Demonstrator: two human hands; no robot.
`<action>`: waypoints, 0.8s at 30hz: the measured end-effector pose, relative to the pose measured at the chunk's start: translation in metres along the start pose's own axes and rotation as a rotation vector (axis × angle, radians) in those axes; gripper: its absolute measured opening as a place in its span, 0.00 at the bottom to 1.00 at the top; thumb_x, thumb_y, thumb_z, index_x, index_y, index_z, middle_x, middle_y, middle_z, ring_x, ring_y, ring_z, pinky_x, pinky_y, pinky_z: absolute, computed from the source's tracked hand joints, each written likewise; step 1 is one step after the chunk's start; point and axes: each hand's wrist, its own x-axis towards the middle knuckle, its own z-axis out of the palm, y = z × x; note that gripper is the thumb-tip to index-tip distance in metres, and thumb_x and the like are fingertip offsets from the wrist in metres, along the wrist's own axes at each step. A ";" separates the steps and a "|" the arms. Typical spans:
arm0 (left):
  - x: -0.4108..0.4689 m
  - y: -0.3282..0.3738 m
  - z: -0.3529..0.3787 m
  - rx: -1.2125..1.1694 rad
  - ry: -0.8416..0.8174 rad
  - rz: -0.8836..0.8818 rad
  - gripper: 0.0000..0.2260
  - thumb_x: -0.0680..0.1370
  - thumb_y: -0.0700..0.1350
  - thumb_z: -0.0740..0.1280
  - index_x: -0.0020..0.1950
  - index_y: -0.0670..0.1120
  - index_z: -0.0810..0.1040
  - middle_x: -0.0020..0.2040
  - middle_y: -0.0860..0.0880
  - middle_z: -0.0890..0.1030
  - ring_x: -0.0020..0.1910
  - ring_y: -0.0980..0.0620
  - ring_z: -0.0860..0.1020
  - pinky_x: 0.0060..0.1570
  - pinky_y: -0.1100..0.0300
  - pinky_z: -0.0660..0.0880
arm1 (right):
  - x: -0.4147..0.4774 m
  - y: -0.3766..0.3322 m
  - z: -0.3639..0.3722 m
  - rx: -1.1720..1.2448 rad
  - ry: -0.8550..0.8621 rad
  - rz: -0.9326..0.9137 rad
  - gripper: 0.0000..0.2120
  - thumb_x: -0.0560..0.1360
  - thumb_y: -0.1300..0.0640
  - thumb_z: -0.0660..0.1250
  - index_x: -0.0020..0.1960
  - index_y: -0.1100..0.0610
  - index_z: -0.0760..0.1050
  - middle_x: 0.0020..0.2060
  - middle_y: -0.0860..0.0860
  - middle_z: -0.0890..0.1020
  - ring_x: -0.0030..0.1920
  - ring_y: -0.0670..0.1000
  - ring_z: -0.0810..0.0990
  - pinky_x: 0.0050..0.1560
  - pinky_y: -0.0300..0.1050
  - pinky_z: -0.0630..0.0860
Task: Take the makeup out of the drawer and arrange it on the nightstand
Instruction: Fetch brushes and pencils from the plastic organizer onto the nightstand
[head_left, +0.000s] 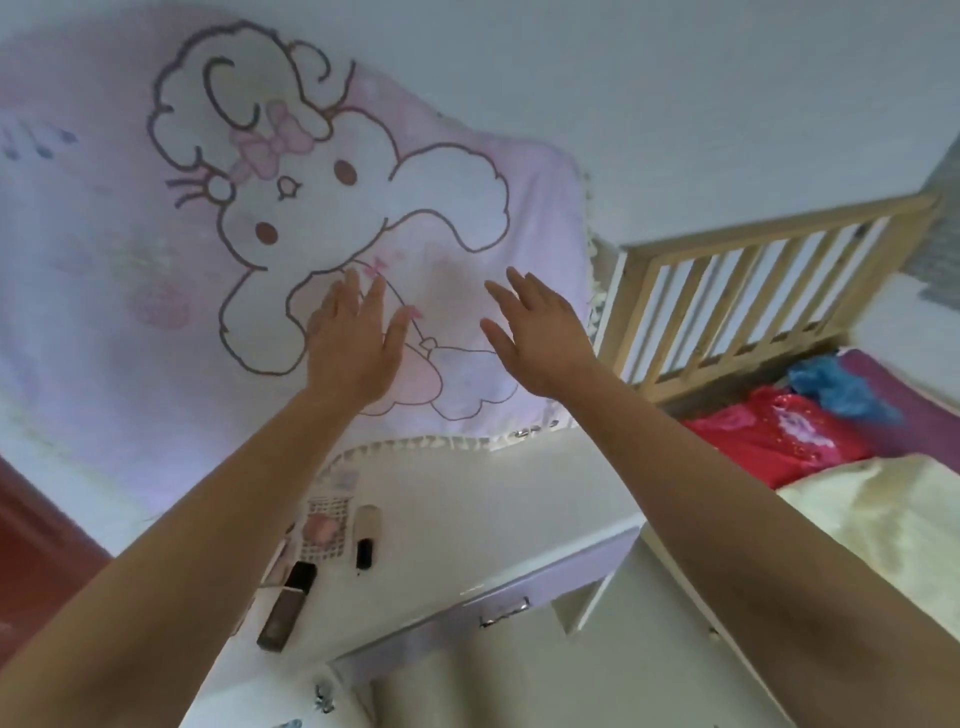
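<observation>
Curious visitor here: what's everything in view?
Pink rabbit-print blanket: one, pink-white, on wall.
White nightstand: one, white, below blanket.
Brown black-capped bottle: one, brown, lying on nightstand.
Beige black-capped tube: one, beige, on nightstand.
Checked case with pink puff: one, white-pink, on nightstand.
Slatted wooden bed rail: one, pale, right.
Red fabric garment: one, red, below bed rail.
Blue crumpled cloth: one, blue, beside red garment.
Left hand, right hand: two, open, before blanket.

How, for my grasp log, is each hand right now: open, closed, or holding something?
Left hand: open, fingers straight, holding nothing.
Right hand: open, fingers straight, holding nothing.
</observation>
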 end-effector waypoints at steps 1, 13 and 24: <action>0.001 0.005 0.004 -0.013 0.014 0.031 0.30 0.82 0.61 0.47 0.78 0.45 0.61 0.78 0.38 0.59 0.77 0.37 0.58 0.73 0.40 0.57 | -0.012 0.007 -0.002 -0.053 -0.017 0.047 0.27 0.84 0.44 0.53 0.79 0.54 0.60 0.78 0.58 0.60 0.78 0.61 0.58 0.75 0.59 0.60; -0.065 0.238 0.021 -0.239 -0.186 0.571 0.31 0.81 0.64 0.42 0.80 0.50 0.56 0.81 0.42 0.53 0.79 0.39 0.52 0.74 0.38 0.54 | -0.275 0.104 -0.138 -0.441 -0.082 0.767 0.34 0.80 0.33 0.42 0.81 0.49 0.49 0.81 0.56 0.49 0.80 0.60 0.47 0.79 0.61 0.47; -0.326 0.459 -0.099 -0.529 -0.229 1.036 0.31 0.81 0.64 0.44 0.81 0.52 0.50 0.81 0.44 0.47 0.80 0.42 0.47 0.76 0.39 0.49 | -0.634 0.016 -0.311 -0.659 0.187 1.223 0.33 0.81 0.36 0.50 0.81 0.51 0.51 0.80 0.58 0.53 0.79 0.62 0.52 0.77 0.61 0.52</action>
